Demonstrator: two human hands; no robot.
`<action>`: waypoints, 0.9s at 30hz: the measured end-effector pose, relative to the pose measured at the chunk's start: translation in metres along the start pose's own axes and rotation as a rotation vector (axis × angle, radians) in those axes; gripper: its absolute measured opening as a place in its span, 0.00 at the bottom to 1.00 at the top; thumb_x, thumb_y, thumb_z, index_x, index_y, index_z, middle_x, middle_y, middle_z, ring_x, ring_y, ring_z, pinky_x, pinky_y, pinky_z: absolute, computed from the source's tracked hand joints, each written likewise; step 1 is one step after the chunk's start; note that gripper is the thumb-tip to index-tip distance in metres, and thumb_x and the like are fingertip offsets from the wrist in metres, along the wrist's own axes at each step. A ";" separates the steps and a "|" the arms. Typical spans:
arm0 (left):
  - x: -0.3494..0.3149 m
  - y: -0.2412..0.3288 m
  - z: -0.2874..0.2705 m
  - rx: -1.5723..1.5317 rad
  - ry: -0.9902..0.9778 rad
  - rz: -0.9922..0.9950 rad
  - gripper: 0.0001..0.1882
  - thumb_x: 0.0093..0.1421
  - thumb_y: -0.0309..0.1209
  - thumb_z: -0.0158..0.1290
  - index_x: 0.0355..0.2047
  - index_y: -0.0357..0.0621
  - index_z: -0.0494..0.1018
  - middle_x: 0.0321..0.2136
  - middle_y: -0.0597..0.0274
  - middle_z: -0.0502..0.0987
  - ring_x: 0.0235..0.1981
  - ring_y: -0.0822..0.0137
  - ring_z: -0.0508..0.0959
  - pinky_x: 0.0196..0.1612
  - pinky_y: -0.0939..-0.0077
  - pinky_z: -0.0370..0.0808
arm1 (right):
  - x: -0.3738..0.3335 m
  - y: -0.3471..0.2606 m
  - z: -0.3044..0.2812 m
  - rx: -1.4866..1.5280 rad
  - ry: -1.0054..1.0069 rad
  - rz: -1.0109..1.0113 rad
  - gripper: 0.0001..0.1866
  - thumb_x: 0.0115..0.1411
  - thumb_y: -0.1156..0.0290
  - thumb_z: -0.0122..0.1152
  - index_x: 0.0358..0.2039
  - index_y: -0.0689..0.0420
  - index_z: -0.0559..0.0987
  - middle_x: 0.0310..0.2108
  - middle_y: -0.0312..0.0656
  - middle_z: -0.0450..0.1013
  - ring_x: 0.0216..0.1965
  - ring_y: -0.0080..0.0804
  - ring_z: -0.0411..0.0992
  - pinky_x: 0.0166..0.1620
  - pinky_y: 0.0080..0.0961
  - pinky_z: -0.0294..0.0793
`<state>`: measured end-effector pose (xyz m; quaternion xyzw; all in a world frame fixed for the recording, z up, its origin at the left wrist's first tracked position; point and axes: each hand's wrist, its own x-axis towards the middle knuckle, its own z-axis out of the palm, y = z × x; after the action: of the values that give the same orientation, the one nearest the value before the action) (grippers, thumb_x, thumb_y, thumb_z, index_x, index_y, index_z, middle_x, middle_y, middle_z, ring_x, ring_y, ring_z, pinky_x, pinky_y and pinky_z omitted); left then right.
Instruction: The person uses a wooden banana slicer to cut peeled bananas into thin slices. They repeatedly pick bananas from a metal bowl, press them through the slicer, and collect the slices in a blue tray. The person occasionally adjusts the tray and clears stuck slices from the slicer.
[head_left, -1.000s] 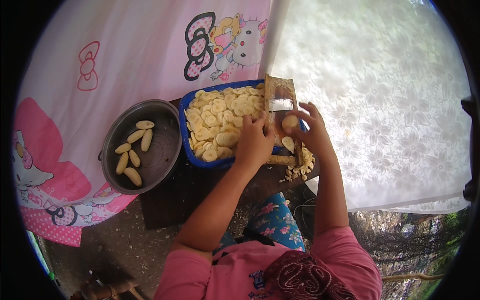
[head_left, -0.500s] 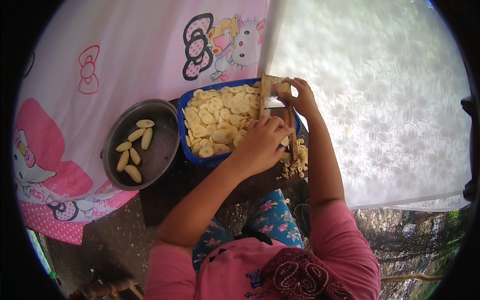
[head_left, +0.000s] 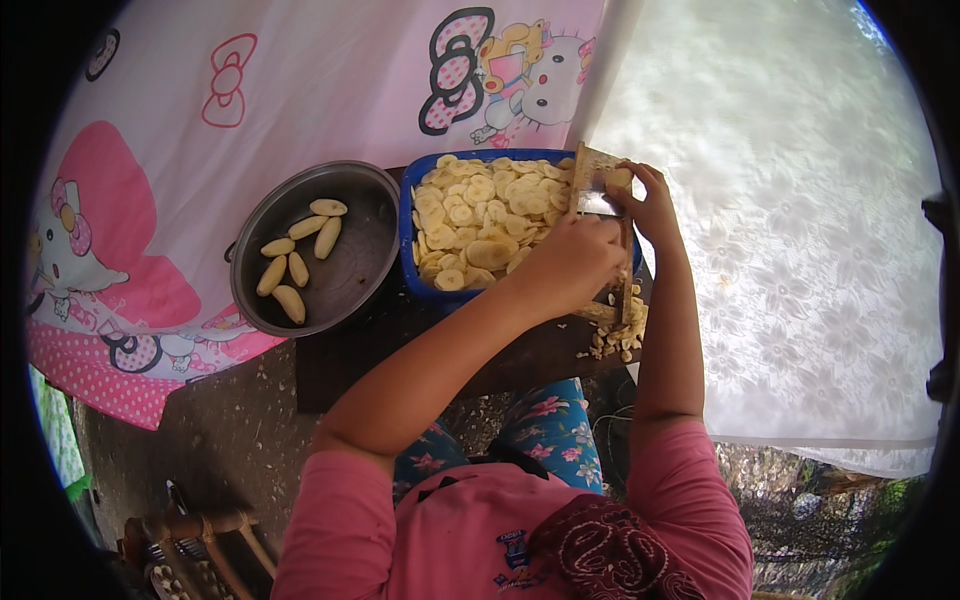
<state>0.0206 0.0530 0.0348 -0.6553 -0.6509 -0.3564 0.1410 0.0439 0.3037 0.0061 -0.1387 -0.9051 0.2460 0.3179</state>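
- Pink shirt (head_left: 450, 535), on the wearer: one small chest print (head_left: 514, 553), just left of the dark red bandana (head_left: 615, 550).
- Upper part of print: dark blue block with pale marks resembling lettering.
- Lower part: a further row of small marks.
- Whole print too small and creased to read.
- Pink cloth (head_left: 310, 90): printed bows (head_left: 229, 80) and cartoon figures, pictures only.
- Words and numbers: none legible.
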 end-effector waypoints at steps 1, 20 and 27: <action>0.001 -0.002 -0.004 -0.012 0.034 -0.039 0.04 0.56 0.29 0.58 0.29 0.43 0.78 0.34 0.58 0.73 0.41 0.55 0.74 0.47 0.60 0.71 | 0.001 0.001 0.000 -0.005 -0.006 0.003 0.27 0.52 0.62 0.72 0.52 0.55 0.78 0.56 0.50 0.69 0.60 0.47 0.65 0.62 0.39 0.64; -0.032 0.002 0.022 -0.128 0.042 -0.705 0.27 0.62 0.35 0.49 0.59 0.32 0.63 0.46 0.37 0.73 0.44 0.40 0.77 0.48 0.52 0.75 | -0.040 -0.046 -0.012 -0.066 0.003 -0.020 0.25 0.49 0.65 0.73 0.49 0.51 0.80 0.57 0.54 0.66 0.60 0.52 0.64 0.61 0.42 0.66; -0.035 -0.004 0.029 -0.110 -0.013 -0.718 0.31 0.62 0.35 0.47 0.63 0.32 0.60 0.48 0.37 0.73 0.47 0.42 0.76 0.51 0.53 0.73 | -0.088 -0.065 -0.022 -0.122 -0.048 -0.112 0.24 0.48 0.66 0.72 0.48 0.49 0.81 0.58 0.52 0.67 0.63 0.59 0.61 0.62 0.49 0.63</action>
<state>0.0287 0.0464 -0.0093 -0.3938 -0.8203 -0.4135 -0.0326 0.1186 0.2215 0.0109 -0.1009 -0.9321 0.1754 0.3005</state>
